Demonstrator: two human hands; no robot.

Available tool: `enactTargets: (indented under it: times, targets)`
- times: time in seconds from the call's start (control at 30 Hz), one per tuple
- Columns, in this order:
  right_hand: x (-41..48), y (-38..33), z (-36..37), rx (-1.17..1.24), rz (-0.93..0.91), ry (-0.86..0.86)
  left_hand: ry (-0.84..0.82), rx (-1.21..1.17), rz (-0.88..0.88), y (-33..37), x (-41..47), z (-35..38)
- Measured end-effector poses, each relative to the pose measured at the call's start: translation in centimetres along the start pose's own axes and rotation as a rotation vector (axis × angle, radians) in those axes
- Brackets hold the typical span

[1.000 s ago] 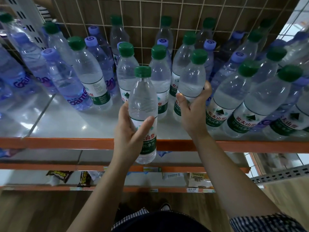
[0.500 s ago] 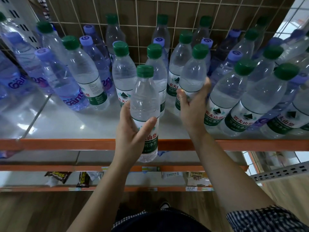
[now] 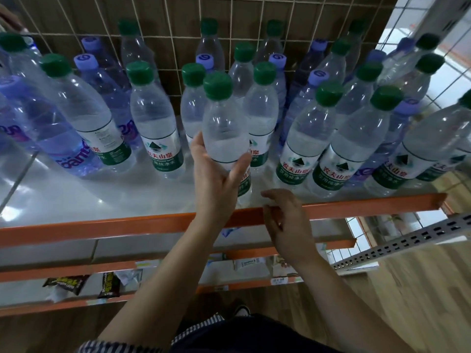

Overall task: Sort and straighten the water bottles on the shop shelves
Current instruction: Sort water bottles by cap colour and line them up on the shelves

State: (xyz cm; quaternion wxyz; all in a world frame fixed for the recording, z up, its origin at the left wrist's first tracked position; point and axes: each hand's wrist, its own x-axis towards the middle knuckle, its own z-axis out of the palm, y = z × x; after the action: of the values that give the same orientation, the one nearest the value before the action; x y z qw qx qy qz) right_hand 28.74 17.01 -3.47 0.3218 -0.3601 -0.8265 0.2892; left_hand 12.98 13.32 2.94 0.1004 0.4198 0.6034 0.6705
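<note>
My left hand (image 3: 216, 182) grips a clear green-capped water bottle (image 3: 225, 128) around its label, holding it upright at the front of the white shelf (image 3: 102, 194). My right hand (image 3: 285, 220) hovers empty over the shelf's orange front rail (image 3: 102, 229), fingers loosely apart, just right of that bottle. Behind stand several more green-capped bottles (image 3: 155, 123) mixed with purple-capped, blue-tinted bottles (image 3: 102, 87). The green-capped bottle (image 3: 262, 115) directly behind the held one stands free.
A wire grid panel (image 3: 178, 26) backs the shelf. Lower orange-edged shelves hold dark snack packets (image 3: 66, 282). A white perforated upright (image 3: 407, 244) juts in at the right. Wooden floor lies below.
My right hand let go of the green-capped bottle behind and drew back to the shelf's front rail. My left hand moved its bottle forward onto the shelf.
</note>
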Motion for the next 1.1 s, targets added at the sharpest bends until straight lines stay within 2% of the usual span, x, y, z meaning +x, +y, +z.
enactTargets:
  times: [0.13, 0.3, 0.43, 0.57, 0.63, 0.73, 0.97, 1.1]
  targets:
    - [-0.2, 0.1, -0.8, 0.018, 0.034, -0.007, 0.005, 0.042, -0.008, -1.4, -0.1, 2.3]
    - [-0.3, -0.2, -1.1, 0.039, 0.047, -0.018, 0.039, 0.201, 0.092, -1.9, -0.1, 3.4]
    - [-0.1, -1.0, -1.0, 0.075, 0.044, 0.024, -0.043, 0.258, 0.12, -1.8, 0.0, 3.3]
    - [0.4, -2.8, -0.4, 0.137, -0.044, 0.078, -0.103, 0.297, 0.128, -1.9, -0.1, 1.3]
    - [0.7, -4.0, 0.4, 0.191, -0.097, 0.081, -0.123, 0.305, 0.137, -1.6, -0.2, -0.6]
    - [1.5, -6.3, 2.3, 0.253, -0.167, 0.047, -0.052, 0.345, 0.16, -1.7, -0.3, -5.0]
    - [5.5, -13.9, 10.2, 0.392, -0.236, -0.143, 0.29, 0.498, -0.028, -4.1, 0.0, -18.8]
    - [7.6, -19.3, 16.4, 0.4, -0.301, -0.162, 0.336, 0.508, -0.094, -5.4, 0.7, -25.3]
